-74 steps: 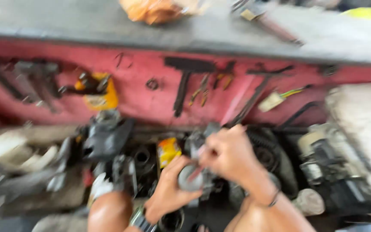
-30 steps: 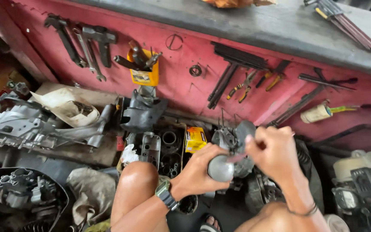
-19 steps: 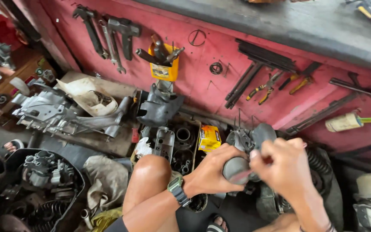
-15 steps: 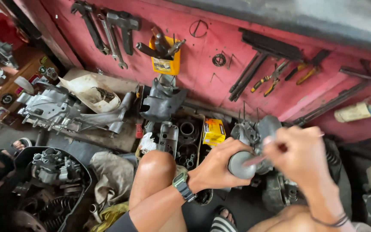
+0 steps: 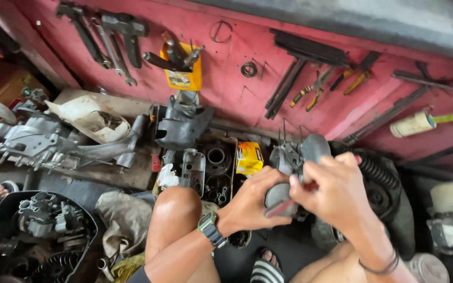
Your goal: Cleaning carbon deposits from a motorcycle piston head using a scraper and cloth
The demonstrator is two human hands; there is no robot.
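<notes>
My left hand (image 5: 250,202), with a watch on its wrist, grips a round grey metal engine part (image 5: 279,199) from below and the left. My right hand (image 5: 334,191) closes over the same part from the right, with a thin red-handled tool (image 5: 310,186) pinched in its fingers against it. Just behind the hands stands a grey metal assembly (image 5: 300,152) with thin rods sticking up. My bare left knee (image 5: 176,209) rises in front of the hands.
A red wall panel (image 5: 226,99) carries hung wrenches, pliers (image 5: 310,89) and a yellow holder (image 5: 184,76). On the floor lie engine casings (image 5: 43,141), a dark tray of parts (image 5: 211,167), a small yellow box (image 5: 249,158), a black housing (image 5: 48,225) and rags.
The view has swung left and down, which brings more of the floor parts on the left into sight. Both hands stay on the grey part, the right working at it with the tool.
</notes>
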